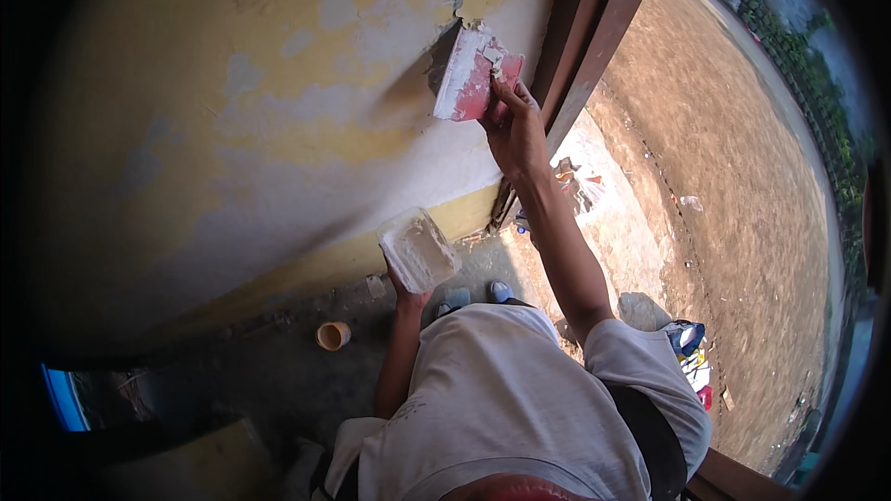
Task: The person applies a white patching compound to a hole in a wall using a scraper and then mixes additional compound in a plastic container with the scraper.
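My right hand (520, 130) is raised to the upper middle, its fingers closed round a flat pink putty spreader (471, 83) smeared with white. The spreader's white edge is at the wall (278, 121), beside a grey crack near the door frame; whether it touches cannot be told. Lower down, my left hand (406, 293) grips a clear plastic tub (419, 252), tilted and coated inside with whitish residue. Most of that hand's fingers are hidden by the tub. Yellow paint with uneven whitish and grey patches covers the wall.
A brown wooden frame (608, 19) borders the wall on the right, with sunlit bare ground (742, 158) beyond. A small round pot (332, 336) stands on the shaded floor at lower left. Crumpled bags (689, 353) and litter (580, 187) lie on the right.
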Tool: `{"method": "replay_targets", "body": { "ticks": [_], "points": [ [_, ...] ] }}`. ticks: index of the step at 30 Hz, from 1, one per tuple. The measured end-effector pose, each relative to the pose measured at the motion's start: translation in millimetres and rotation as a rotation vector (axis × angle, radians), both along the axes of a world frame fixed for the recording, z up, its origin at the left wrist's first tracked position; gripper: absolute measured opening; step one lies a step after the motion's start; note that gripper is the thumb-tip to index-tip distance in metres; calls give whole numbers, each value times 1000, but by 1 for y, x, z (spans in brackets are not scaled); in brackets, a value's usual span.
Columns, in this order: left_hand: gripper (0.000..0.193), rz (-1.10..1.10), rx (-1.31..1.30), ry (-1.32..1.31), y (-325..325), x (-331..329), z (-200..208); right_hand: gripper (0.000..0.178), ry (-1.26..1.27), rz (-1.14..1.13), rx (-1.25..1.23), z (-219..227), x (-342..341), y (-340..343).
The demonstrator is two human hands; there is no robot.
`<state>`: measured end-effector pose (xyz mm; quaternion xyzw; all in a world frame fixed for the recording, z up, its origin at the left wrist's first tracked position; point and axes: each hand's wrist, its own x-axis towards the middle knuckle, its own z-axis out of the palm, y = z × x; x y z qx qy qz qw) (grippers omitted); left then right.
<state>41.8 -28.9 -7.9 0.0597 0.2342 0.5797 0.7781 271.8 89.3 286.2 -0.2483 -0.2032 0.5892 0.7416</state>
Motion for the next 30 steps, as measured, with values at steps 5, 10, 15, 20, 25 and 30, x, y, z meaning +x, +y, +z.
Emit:
{"method": "replay_targets", "body": {
  "ticks": [5,10,15,20,25,30],
  "points": [
    [69,4,-1,-5,2,8,13,11,0,125,76,-77,11,2],
    [68,15,21,5,4,10,23,14,36,157,82,-109,14,1],
    [66,0,20,29,2,10,20,14,-29,-22,97,-2,16,2],
    [65,-41,60,-32,3,6,23,14,-107,79,40,-72,21,-5],
    [68,18,40,18,0,2,24,16,-50,49,-68,-66,8,-13],
    [70,3,-17,16,-1,5,27,11,-81,-15,116,8,17,0]
  ]
}}
